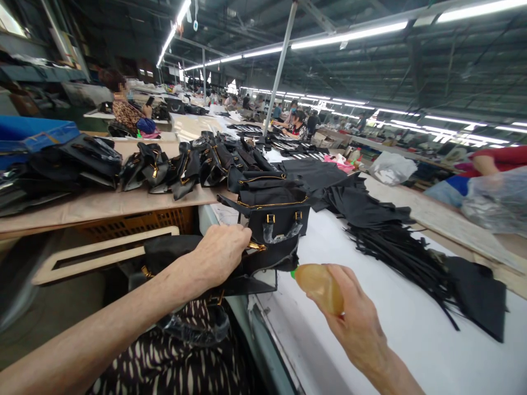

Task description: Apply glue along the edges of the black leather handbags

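My left hand is closed on the edge of a black handbag with a gold zipper, its fingertips partly hidden from me. Part of that bag hangs over my lap, where a plastic-wrapped handle shows. In my right hand is a yellowish squeeze bottle, its green tip pointing left toward the bag and apart from it. Just behind stands another black handbag, with gold zipper, gold handle rings and a wrapped handle.
Black bags crowd the wooden bench on the left. A pale wooden frame lies beside my left forearm. Black strips and cut pieces cover part of the white table. Other people sit farther back, and a red sleeve shows at right.
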A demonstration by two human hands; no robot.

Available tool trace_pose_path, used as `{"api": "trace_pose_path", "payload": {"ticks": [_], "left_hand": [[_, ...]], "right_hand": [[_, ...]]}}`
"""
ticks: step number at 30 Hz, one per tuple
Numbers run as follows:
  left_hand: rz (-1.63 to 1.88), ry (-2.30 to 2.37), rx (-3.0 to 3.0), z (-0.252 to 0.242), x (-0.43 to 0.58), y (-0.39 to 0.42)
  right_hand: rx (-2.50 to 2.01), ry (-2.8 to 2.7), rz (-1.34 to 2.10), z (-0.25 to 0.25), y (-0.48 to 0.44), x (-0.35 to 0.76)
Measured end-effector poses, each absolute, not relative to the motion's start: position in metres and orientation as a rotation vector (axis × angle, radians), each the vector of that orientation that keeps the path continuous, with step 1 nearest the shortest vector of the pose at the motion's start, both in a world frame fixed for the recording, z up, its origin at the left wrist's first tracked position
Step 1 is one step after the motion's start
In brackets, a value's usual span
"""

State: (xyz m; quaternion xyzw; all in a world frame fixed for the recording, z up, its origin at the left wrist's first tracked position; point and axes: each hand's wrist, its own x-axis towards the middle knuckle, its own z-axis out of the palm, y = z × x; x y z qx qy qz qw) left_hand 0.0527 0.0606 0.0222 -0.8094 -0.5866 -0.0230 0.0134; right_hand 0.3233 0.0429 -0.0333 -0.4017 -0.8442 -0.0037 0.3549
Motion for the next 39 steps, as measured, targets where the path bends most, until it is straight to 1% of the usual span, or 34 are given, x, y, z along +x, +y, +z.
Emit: {"api": "trace_pose_path", "payload": {"ticks": [6,14,21,39], "left_hand": [[-0.13,-1.765,-2.541,0.016,0.054,0.059],[-0.122,-1.749,-2.537,0.013,0.059,0.054],[-0.108,-1.708,-2.545,0.008,0.061,0.053],[-0.076,-1.691,-2.585,0.006,0.061,0.057]], "right_hand": [[-1.067,-2.203,-0.026,-0.03,0.044,0.324],[-1.135,-2.188,-0.055,-0.028,0.046,0.325],[-1.24,-2.182,0.007,-0.02,0.041,0.328],[-1.325,-2.11,0.047,-0.027,0.042,0.33]]}}
